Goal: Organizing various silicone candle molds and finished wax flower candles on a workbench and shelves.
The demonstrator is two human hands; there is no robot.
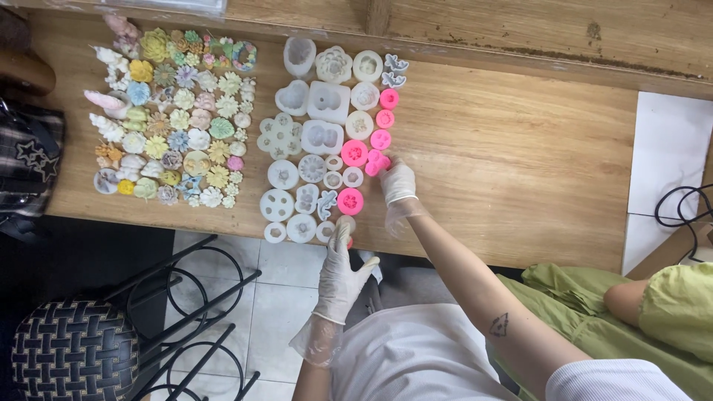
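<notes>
head view: both hands wear thin clear gloves and work at the near edge of a wooden table (520, 171). the right hand (398, 183) rests its fingertips on a bright pink mould (376, 162) at the right side of the mould rows — the fingers look drawn together on it, though whether they pinch it or only press on it i cannot tell. the left hand (341, 276) reaches up from below the table edge, fingers together and extended, tips touching a small pale round mould (345, 223) at the very front edge; i cannot tell if it is gripped or only touched.

to place or shift these well, i judge each piece should be moved flat and slid into line with its row, one at a time, since the white silicone moulds (312, 137) sit nearly touching and a nudge would push neighbours out of order. the front-row pieces lie close to the table lip, so a careless sweep could tip one to the floor.

around them: a dense patch of pastel cast flowers and figures (174, 119) lies to the left, well apart from the hands. a woven stool (74, 349) and a black wire frame (193, 304) stand on the tiled floor below. another person's green sleeve (679, 304) shows at the right, clear of the work.
</notes>
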